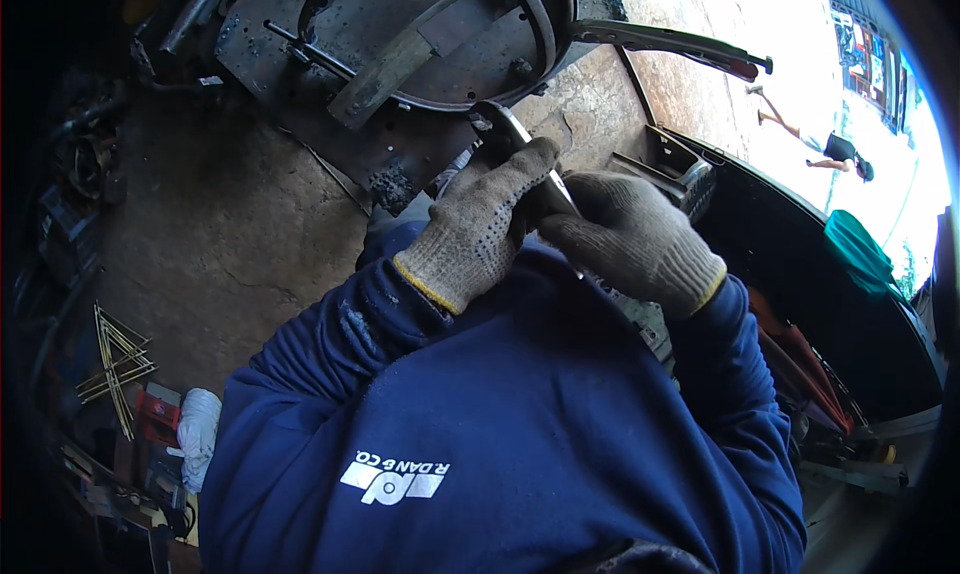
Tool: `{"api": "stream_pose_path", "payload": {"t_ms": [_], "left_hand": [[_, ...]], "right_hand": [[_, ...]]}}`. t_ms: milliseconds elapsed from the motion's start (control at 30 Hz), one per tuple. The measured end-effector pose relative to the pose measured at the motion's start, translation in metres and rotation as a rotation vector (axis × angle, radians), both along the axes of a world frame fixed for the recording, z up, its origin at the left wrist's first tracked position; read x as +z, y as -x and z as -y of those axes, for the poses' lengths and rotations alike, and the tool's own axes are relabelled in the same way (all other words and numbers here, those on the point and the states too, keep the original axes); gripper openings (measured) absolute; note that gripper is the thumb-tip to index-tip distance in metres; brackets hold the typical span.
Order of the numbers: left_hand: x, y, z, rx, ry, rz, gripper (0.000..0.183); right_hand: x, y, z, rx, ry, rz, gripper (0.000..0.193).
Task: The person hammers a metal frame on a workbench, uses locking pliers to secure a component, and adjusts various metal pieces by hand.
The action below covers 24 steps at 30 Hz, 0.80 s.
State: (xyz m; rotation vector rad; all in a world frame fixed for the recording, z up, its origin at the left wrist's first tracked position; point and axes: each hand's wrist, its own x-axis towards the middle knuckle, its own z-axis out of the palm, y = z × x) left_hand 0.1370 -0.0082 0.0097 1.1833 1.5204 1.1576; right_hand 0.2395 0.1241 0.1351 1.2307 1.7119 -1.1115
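Note:
Both of my hands wear grey-beige knitted work gloves with yellow cuff edges. Between them, in front of my chest, is a flat metal bar (497, 124) with a rounded upper end and a bright edge. My left hand (475, 219) wraps its fingers round the middle of the bar. On the other side, my right hand (640, 239) has its fingers curled at the bar's lower end, partly hiding it. Just beyond the hands lies a dark steel worktop (265, 49) carrying a curved metal hoop (545, 34) and a flat bar (385, 79).
Long-handled locking pliers (680, 44) grip the worktop's right side. At lower left lie several thin brass-coloured rods (115, 374) and a white cloth bundle (198, 434). A dark panel (800, 244) stands at right, with green cloth (860, 249) over it. Another person (845, 154) is outside.

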Motion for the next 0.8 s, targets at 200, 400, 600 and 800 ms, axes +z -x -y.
{"api": "stream_pose_path", "payload": {"t_ms": [200,400,600,800], "left_hand": [[-0.019,-0.02,-0.007,-0.003,-0.034,0.228,0.047],[-0.034,-0.033,-0.012,0.022,0.249,1.08,0.035],[-0.026,-0.036,-0.015,0.228,0.271,1.207,0.04],[0.005,-0.042,-0.024,0.363,0.115,0.98,0.035]], "right_hand": [[0.006,-0.021,-0.012,0.328,-0.293,-0.161,0.03],[0.023,-0.041,-0.007,0.16,-0.385,-0.482,0.027],[0.009,-0.085,0.017,0.229,-1.014,-0.73,0.04],[0.004,-0.102,0.013,-0.58,-0.395,-0.764,0.02]]}}
